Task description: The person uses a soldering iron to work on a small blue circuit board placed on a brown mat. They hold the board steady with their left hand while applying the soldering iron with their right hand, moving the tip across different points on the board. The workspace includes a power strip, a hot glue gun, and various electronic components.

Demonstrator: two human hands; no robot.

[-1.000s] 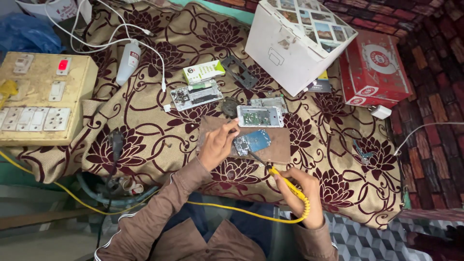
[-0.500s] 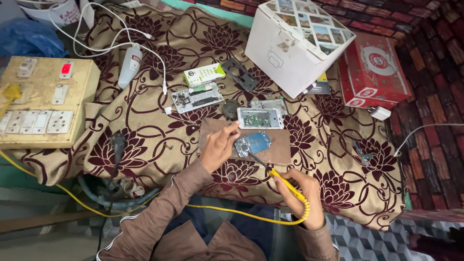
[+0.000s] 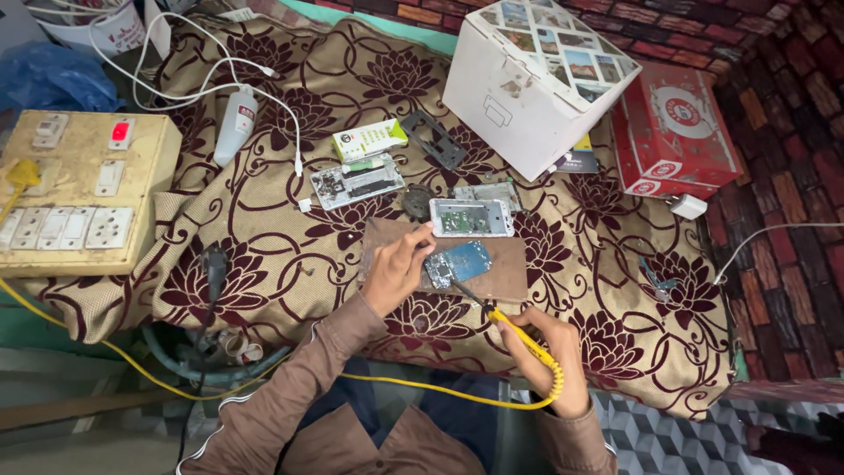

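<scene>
A blue phone circuit board (image 3: 459,262) lies on a brown wooden board (image 3: 501,273) on the patterned cloth. My left hand (image 3: 397,269) rests at the board's left edge, fingers pinched on something thin near the circuit board; what it is I cannot tell. My right hand (image 3: 543,359) grips a yellow soldering iron (image 3: 519,336), its tip touching the circuit board's lower edge. An opened white phone body (image 3: 471,217) lies just beyond the wooden board.
A second opened phone (image 3: 358,181), a green-and-white small box (image 3: 369,141) and a black frame (image 3: 432,139) lie further back. A white carton (image 3: 536,77) and red box (image 3: 673,127) stand at the right. A yellowed switchboard (image 3: 79,193) sits left.
My left hand has shifted slightly toward the circuit board. The soldering iron stays at the board's lower edge.
</scene>
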